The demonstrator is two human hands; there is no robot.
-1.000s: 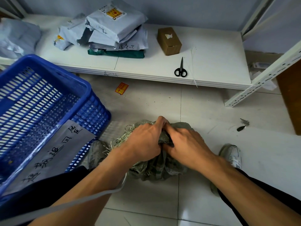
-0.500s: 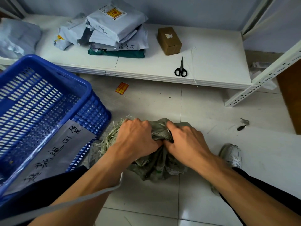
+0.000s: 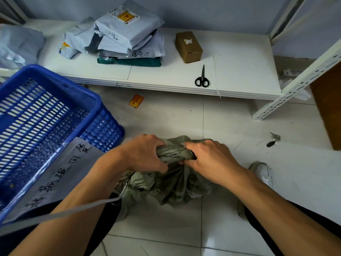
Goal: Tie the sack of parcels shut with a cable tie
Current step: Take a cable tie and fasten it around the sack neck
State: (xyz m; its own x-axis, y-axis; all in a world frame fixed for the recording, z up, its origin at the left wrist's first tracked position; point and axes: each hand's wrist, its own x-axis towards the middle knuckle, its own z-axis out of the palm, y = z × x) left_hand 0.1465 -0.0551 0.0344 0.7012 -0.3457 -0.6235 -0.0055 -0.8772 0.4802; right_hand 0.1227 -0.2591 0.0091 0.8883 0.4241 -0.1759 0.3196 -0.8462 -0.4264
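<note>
Tiled floor (image 3: 230, 126); crumpled grey-green sack (image 3: 166, 183), neck (image 3: 173, 152) bunched — twisted rope-like

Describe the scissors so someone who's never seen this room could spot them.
Find the low white shelf against the wall. Near its front edge, in front of the small brown box, lie the scissors: black loop handles toward you, blades closed, the only dark tool there.

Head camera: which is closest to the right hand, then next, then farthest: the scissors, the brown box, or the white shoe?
From the right hand:
1. white shoe, just to its right.
2. scissors, near the front edge of the shelf.
3. brown box, farther back on the shelf.
</note>
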